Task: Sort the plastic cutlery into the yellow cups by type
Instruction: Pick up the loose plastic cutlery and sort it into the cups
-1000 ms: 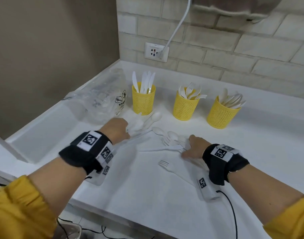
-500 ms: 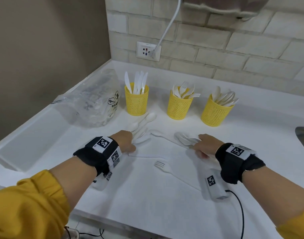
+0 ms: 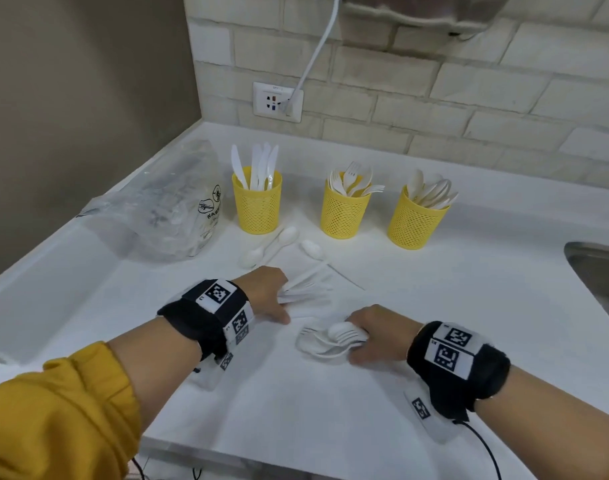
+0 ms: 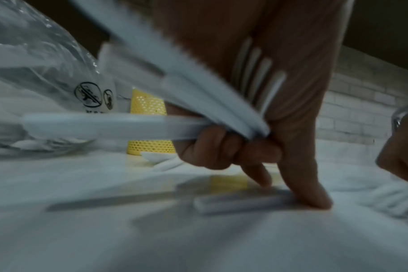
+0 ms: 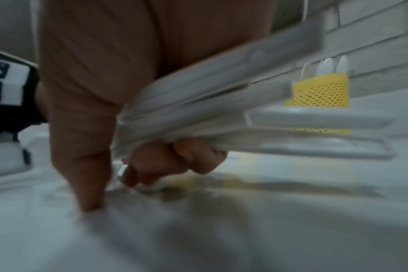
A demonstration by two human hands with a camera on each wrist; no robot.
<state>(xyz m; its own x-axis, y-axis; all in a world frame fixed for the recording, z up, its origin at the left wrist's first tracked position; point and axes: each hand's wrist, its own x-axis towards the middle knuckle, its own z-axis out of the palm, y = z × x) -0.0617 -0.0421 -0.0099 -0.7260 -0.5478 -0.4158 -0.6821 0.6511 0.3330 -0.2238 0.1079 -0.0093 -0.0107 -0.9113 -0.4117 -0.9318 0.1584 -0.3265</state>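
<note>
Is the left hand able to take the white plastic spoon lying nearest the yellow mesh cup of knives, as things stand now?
Probably not yet. The path to the white plastic spoon looks free, but the left hand already grips a bundle of white cutlery, leaving little grip to spare.

Three cups (image 3: 257,206), (image 3: 344,213), (image 3: 415,225): yellow, perforated mesh pattern; all the cutlery, standing in them or loose (image 3: 285,237), white. Worktop (image 3: 469,289) white; back wall beige-cream brick pattern, side wall plain grey-brown. Wristbands (image 3: 206,313) black with black-and-white square markers, sleeves (image 3: 60,410) mustard yellow, bag (image 3: 157,209) clear with black print.
</note>
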